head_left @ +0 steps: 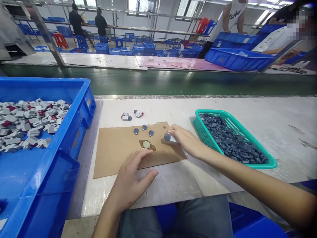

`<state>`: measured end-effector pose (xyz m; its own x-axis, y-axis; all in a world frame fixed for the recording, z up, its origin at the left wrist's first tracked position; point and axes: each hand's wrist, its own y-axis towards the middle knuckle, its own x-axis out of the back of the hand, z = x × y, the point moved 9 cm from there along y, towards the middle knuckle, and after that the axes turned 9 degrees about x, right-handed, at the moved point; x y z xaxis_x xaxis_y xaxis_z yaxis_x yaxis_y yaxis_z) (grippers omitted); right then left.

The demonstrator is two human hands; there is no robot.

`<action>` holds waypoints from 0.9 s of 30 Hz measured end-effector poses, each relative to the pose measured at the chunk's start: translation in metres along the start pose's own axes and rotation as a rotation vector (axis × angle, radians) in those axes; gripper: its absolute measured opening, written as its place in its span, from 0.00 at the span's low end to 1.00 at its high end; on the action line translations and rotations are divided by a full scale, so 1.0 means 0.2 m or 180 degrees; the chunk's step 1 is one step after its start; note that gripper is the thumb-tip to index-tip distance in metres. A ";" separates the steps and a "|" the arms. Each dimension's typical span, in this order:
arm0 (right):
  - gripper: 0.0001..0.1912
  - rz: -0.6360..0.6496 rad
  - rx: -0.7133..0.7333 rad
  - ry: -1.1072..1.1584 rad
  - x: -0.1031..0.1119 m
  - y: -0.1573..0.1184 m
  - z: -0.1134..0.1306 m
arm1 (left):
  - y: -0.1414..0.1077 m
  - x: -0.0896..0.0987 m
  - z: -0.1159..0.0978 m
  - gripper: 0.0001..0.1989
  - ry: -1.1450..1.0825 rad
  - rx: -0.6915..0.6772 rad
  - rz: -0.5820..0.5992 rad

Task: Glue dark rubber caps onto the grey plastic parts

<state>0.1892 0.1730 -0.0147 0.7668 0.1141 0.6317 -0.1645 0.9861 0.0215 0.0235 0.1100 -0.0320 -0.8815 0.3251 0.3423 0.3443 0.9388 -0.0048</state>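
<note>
Dark grey plastic cap (167,137), small, light and rigid-looking at frame centre, sat pinched edgewise in right hand (184,140); left hand (132,180) rested open on cardboard sheet (114,152).

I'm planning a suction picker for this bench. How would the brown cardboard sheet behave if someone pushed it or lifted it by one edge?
The cardboard sheet looks thin and lies flat, so it would probably be light and bend when lifted by one edge. On the smooth table it would likely slide easily; the left hand rests on its near edge. Tilting it would probably spill the small dark parts and the bottle cap.

Head camera, looking forward-down — close over worktable (173,185)
</note>
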 end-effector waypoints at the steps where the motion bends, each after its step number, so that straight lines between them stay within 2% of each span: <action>1: 0.09 0.0031 0.0017 -0.0124 0.01 0.01 -0.02 | 0.00 -0.01 0.00 0.18 0.0024 0.0002 0.0030; 8: 0.15 0.0438 0.0250 -0.0967 0.01 0.09 -0.05 | -0.01 -0.01 0.03 0.15 0.0022 0.0131 0.0082; 13: 0.13 0.0793 0.0383 -0.1633 -0.01 0.15 -0.08 | 0.00 -0.02 0.06 0.15 -0.0035 0.0340 0.0119; 20: 0.15 0.1255 0.0385 -0.2061 -0.06 0.23 -0.10 | -0.01 -0.03 0.07 0.16 0.0069 0.0287 0.0180; 27: 0.15 0.1228 0.0276 -0.2458 -0.08 0.22 -0.12 | -0.01 -0.04 0.02 0.16 0.0184 0.0083 0.0318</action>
<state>0.1846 0.2175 -0.0417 0.0170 0.2942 0.9556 -0.3971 0.8791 -0.2636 0.0289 0.1053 -0.0395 -0.8229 0.4107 0.3926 0.4203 0.9050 -0.0658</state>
